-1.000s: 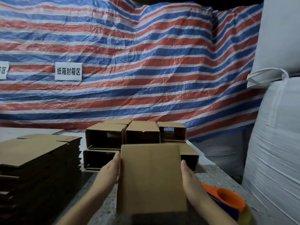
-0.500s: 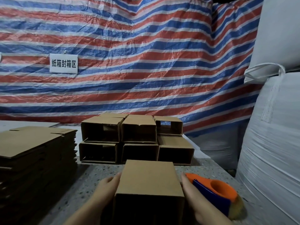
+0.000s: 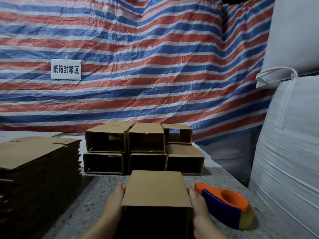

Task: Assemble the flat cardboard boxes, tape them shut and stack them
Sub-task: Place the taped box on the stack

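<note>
A: Start on the far side of the left hand. What stands there?

B: A tall pile of flat cardboard blanks, well to the left of the left hand, on the speckled table. I can read no print on them.

A: And any writing at all?

B: One white sign hangs on the red, white and blue striped tarp, high above and left of the hands. It reads 纸箱封箱区 in black characters.

A: The hands themselves?

B: Both lie flat against the open-ended box, which sits between them on the table, near the viewer. The left hand presses the box's left wall with straight fingers; the right hand presses the right wall the same way. Neither curls round an edge that I can see. The near end of the box gapes dark.

A: Beyond the fingertips?

B: The stack of assembled boxes, two tiers, three across, their open ends facing the viewer. They stand apart from the held box.

A: To the right of the right hand?

B: An orange and blue tape dispenser lies just beside it, its roll of tape at the near end. Further right stand big white woven sacks. No brand shows on any of them.
</note>
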Motion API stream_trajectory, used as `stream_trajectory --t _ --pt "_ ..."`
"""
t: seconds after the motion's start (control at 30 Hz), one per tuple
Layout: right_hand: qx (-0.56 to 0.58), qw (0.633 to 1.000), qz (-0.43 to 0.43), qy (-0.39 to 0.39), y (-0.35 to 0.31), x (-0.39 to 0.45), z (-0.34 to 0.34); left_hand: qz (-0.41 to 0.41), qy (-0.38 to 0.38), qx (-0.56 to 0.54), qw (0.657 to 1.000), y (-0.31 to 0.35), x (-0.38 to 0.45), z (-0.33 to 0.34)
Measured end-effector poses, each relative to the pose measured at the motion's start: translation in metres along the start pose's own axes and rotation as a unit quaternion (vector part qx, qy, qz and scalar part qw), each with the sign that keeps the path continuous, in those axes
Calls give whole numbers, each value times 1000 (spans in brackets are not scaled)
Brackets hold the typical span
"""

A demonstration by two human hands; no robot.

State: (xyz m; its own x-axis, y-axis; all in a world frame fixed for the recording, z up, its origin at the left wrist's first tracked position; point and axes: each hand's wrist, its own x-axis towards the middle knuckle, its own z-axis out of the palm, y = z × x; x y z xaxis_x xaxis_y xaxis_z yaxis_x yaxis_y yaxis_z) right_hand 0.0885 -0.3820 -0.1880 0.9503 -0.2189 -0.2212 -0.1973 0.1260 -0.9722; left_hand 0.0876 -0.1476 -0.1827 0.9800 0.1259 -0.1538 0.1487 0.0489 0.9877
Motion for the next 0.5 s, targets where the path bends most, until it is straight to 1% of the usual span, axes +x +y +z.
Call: stream_trajectory --t 0.1,0.2,0.27,0.3,0.37,0.43,0.5 --pt "4 1000 14 8 6 2 -1 -41 1 -29 999 0 -6 -6" --pt "57 995 42 -66 4 -4 1 -47 -36 -64 996 4 -19 -2" --pt "88 992 21 -83 0 -5 3 -46 -50 -94 993 16 -25 8" --pt "91 993 -2 -81 -6 -6 2 -27 -40 -97 994 23 -25 12" --pt "105 991 -39 -75 -23 -4 -3 46 -24 -87 995 35 -21 22" --pt "123 987 -78 -68 -47 2 -12 128 -48 -45 990 47 -20 33" --pt "140 980 -127 -57 -77 9 -23 199 -79 4 977 61 -16 48"
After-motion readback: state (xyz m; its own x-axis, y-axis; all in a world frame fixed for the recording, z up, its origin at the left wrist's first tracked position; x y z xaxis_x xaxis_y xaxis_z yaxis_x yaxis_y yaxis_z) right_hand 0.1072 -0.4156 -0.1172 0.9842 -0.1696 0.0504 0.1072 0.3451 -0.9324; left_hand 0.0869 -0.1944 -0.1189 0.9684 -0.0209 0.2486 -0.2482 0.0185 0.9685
